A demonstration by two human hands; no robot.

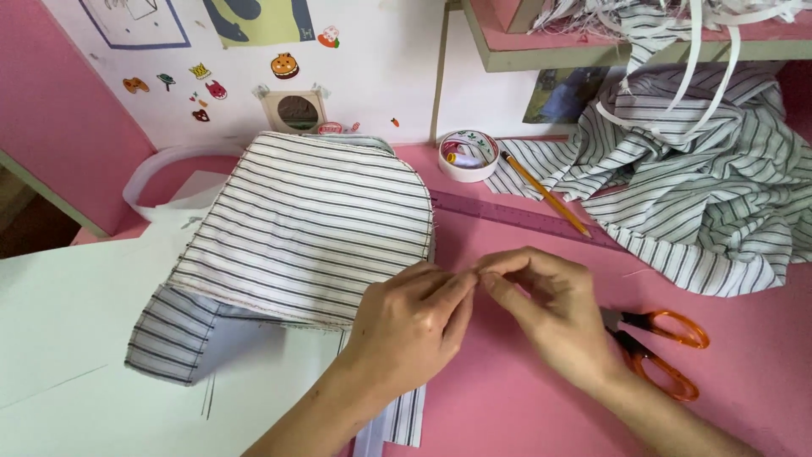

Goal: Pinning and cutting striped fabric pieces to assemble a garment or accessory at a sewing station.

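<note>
A pink tabletop (pixel 507 398) carries everything. Large white paper sheets (pixel 76 338) cover its left part, and a rounded piece of striped fabric (pixel 313 228) lies across them and the pink surface. A purple ruler (pixel 524 218) runs slantwise behind the fabric, with a yellow pencil (pixel 545 194) resting across it. A round white tin (pixel 468 155) sits near the back wall. A heap of striped cloth (pixel 702 195) fills the right rear corner. Orange-handled scissors (pixel 664 351) lie near the right edge.
</note>
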